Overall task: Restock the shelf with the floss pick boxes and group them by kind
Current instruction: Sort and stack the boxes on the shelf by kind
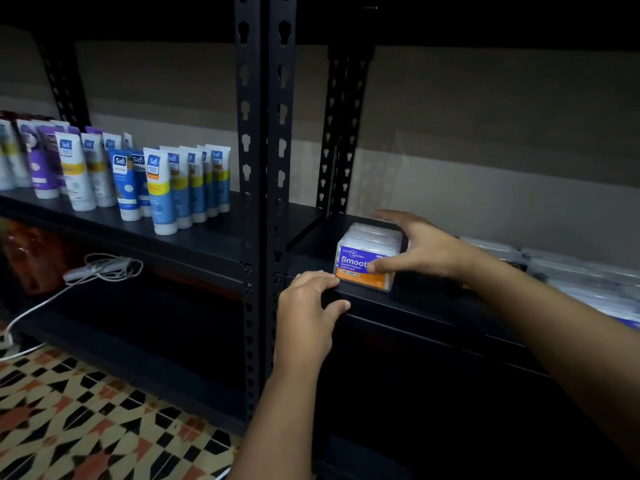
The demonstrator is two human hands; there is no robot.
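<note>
Right hand [420,249] grips a row of floss pick boxes [369,259] standing upright on the dark shelf [415,306], near its left end, just right of the black upright post [265,202]. Thumb sits on the purple-and-orange front label, fingers reach over the top and back of the row. Boxes are clear plastic, front one reads "Smooth". How many in the row: cannot tell, several at least.

Left hand [308,306] rests on the shelf's front edge, just left of and below the boxes, fingers curled over the lip, thumb under it. Not touching the boxes.

More clear packs [571,271] lie flat further right on the same shelf, partly hidden behind the right forearm, too dim to read.

Left bay: rows of upright tubes [138,178], white, blue and purple. Below that, a white cable [104,268] coiled on the lower shelf, trailing down to the patterned tile floor [86,410].
</note>
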